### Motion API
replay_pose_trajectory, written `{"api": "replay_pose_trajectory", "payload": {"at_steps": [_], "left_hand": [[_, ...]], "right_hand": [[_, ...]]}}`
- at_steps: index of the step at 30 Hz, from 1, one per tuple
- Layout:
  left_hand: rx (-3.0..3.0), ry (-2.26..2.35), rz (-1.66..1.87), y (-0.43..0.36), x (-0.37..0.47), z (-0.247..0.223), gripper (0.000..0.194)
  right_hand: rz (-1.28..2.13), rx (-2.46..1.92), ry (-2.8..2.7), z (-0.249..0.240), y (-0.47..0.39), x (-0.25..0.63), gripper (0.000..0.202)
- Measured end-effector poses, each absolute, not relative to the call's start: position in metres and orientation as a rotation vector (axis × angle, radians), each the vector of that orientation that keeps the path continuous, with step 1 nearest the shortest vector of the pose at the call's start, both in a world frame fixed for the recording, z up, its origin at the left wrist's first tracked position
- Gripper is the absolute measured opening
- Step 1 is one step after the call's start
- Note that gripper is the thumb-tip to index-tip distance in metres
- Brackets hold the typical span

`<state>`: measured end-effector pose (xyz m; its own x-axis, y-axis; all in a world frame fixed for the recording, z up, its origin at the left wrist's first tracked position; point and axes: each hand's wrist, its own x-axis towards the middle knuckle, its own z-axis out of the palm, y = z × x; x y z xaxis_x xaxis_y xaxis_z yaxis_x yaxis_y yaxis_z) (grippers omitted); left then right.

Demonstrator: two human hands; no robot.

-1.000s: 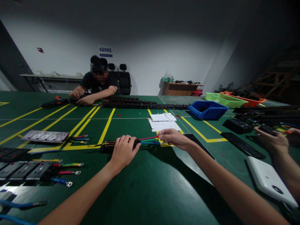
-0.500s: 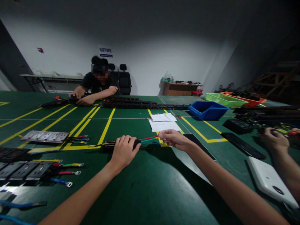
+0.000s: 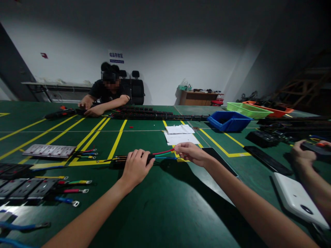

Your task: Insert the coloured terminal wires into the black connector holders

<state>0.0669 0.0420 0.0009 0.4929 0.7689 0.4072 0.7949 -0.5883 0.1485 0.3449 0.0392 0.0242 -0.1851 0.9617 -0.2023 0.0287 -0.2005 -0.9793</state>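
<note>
My left hand (image 3: pixel 136 166) is closed over a dark wired block (image 3: pixel 119 162), holding it against the green table. Much of the block is hidden under the fingers. Copper-coloured strips and a black lead stick out on its left; red, green and blue wires leave on its right. Between the fingertips of my right hand (image 3: pixel 191 153) is the end of the red wire (image 3: pixel 163 151), pulled out roughly straight. The blue wire (image 3: pixel 165 158) runs just below, its tip near the right hand. White paper sheets (image 3: pixel 181 138) lie beyond that hand.
Socket strips (image 3: pixel 49 151) with lugged wires lie at left. A dark flat tablet-like panel (image 3: pixel 219 160), a white device (image 3: pixel 297 198) and a blue bin (image 3: pixel 229 121) are at right. Another person's hand (image 3: pixel 305 155) works at right; a co-worker (image 3: pixel 108 89) sits across the table.
My two hands and the red wire hold nearly the same place. At the right, the other person's hand has shifted slightly, with a dark object now showing more beside it.
</note>
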Motion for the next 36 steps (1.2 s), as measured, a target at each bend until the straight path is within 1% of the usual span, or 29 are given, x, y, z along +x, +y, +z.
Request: {"api": "replay_pose_trajectory", "payload": {"at_steps": [7, 15, 23, 27, 31, 36], "left_hand": [[-2.643, -1.396, -0.660, 0.043, 0.067, 0.000, 0.041], [-2.644, -1.384, -0.702, 0.043, 0.066, -0.002, 0.040], [-2.657, -1.390, -0.705, 0.043, 0.066, -0.001, 0.042], [-2.661, -1.399, -0.694, 0.044, 0.066, -0.002, 0.042], [-2.654, -1.391, -0.683, 0.043, 0.067, 0.000, 0.041], [-2.632, -1.395, -0.673, 0.042, 0.068, 0.001, 0.040]], "right_hand": [[1.415, -1.410, -1.368, 0.000, 0.048, 0.350, 0.041], [1.400, -1.269, -1.337, 0.015, 0.044, 0.348, 0.043], [1.371, -1.411, -1.534, -0.004, 0.048, 0.356, 0.051], [1.349, -1.420, -1.557, 0.004, 0.047, 0.356, 0.054], [1.335, -1.361, -1.553, 0.015, 0.043, 0.353, 0.052], [1.317, -1.399, -1.614, 0.014, 0.042, 0.351, 0.052]]}}
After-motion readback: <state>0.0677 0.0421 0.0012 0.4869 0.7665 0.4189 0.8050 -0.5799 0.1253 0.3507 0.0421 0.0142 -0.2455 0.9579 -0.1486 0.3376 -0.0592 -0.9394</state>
